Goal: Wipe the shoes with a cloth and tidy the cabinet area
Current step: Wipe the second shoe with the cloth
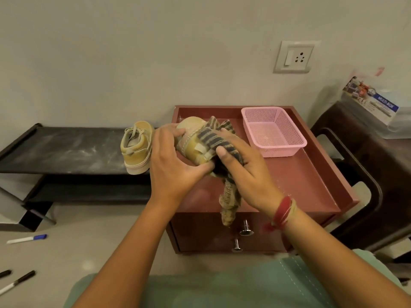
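My left hand (175, 165) curls round the shoe (193, 138). At 3 o'clock, my right hand (246, 172) pinches the cloth (213, 138). The shoe is probably light and stiff, best held by the sole; the cloth is limp.

Both of the person's forearms were bare along their whole visible length, up to the left hand (175, 165) and the right hand (246, 172). Around the right wrist ran a thick band of red thread wound in several turns (282, 213). Touching it on the right, toward the elbow, lay a thinner band of pale tan thread (293, 208). A short loose end of red thread (268, 227) hung from the band on the left side of the wrist. The right thumbnail was short. Along the near edge showed a pale green fabric garment (222, 290), crossed on its right part by a line of light dashed stitching (298, 276).
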